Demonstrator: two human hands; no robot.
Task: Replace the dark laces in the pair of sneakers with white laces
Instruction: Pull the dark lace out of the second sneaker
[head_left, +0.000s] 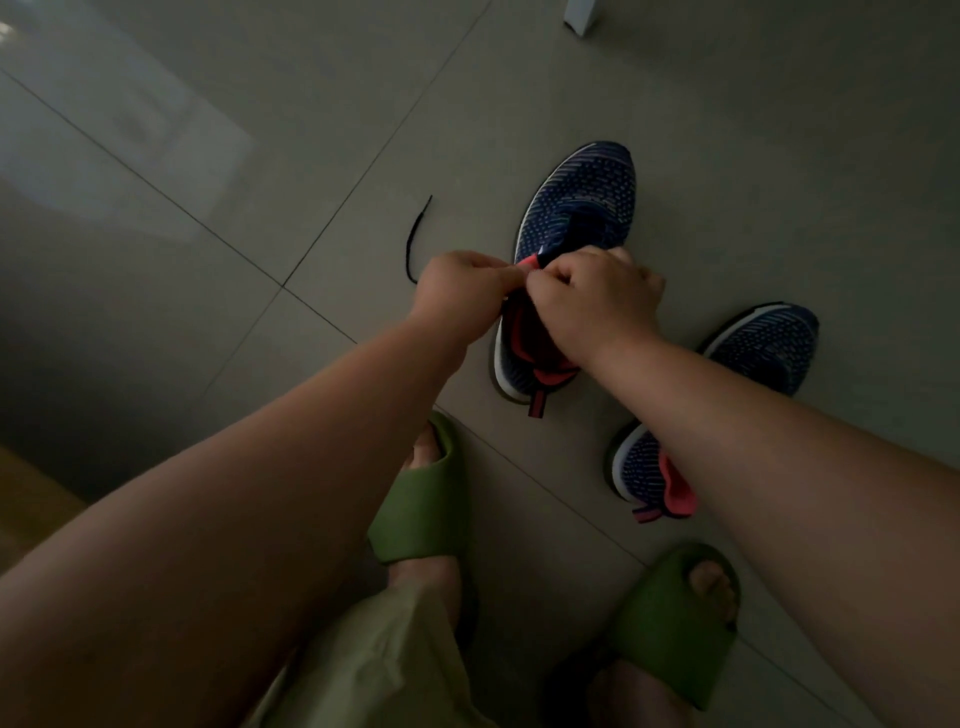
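Grey floor tiles (218, 171) fill the dim view, and toward nine o'clock of the hands one end of a dark lace (415, 236) trails loose across them, limp and thin; it looks light and floppy, best pinched near its stiff tip rather than mid-length, where it would likely just sag. Next comes the left hand (457, 293), fingers curled, seemingly pinching something small at the mouth of the near sneaker (576, 208); I cannot tell whether that is lace or the pink tongue edge. Touching it knuckle to knuckle, the right hand (597, 301) is also curled and seems to grip the tongue or collar of that shoe, though what it grips is hidden. This sneaker sits at twelve o'clock from the person's green slides (421, 499), toe pointing away. Its knit upper looks soft and yielding, so it probably needs steadying at the firmer heel or sole while lace is drawn through. At four o'clock of the hands lies the second sneaker (769, 343), partly behind the right forearm. No white laces show.
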